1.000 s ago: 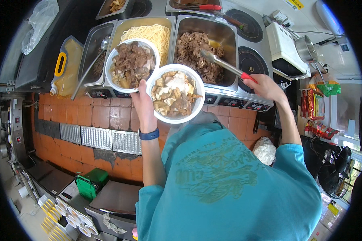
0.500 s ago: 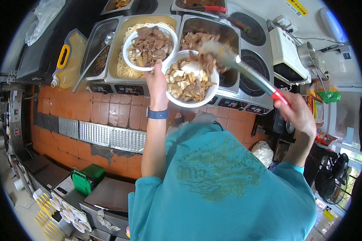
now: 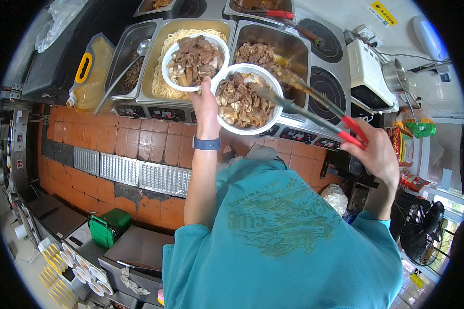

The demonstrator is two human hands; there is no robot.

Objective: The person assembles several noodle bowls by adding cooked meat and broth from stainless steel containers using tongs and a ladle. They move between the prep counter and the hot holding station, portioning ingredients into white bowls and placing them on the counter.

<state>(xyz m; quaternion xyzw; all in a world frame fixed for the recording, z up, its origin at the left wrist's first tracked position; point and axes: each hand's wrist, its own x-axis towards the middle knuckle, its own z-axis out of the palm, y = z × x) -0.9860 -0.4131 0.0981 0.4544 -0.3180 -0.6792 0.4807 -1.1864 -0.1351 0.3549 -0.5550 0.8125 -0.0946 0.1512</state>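
Note:
My left hand supports two round white bowls side by side, gripping them from below where they meet. Sliced brown meat over pale pieces fills the left bowl. The right bowl holds meat, now spread over its pale slices. In my right hand are metal tongs with red handles, their arms spread apart. One tong tip is over the right bowl's meat, the other just past its rim toward the meat pan. The bowls hang over the front of the pans.
A noodle pan sits behind the left bowl. Left of it, another pan has a ladle leaning out, beside a jug of yellowish liquid. Black round hobs and a white appliance stand to the right.
The tongs have opened and let meat drop into the right bowl, covering much of the pale slices. My right hand has shifted slightly down; my left hand keeps the bowls nearly still.

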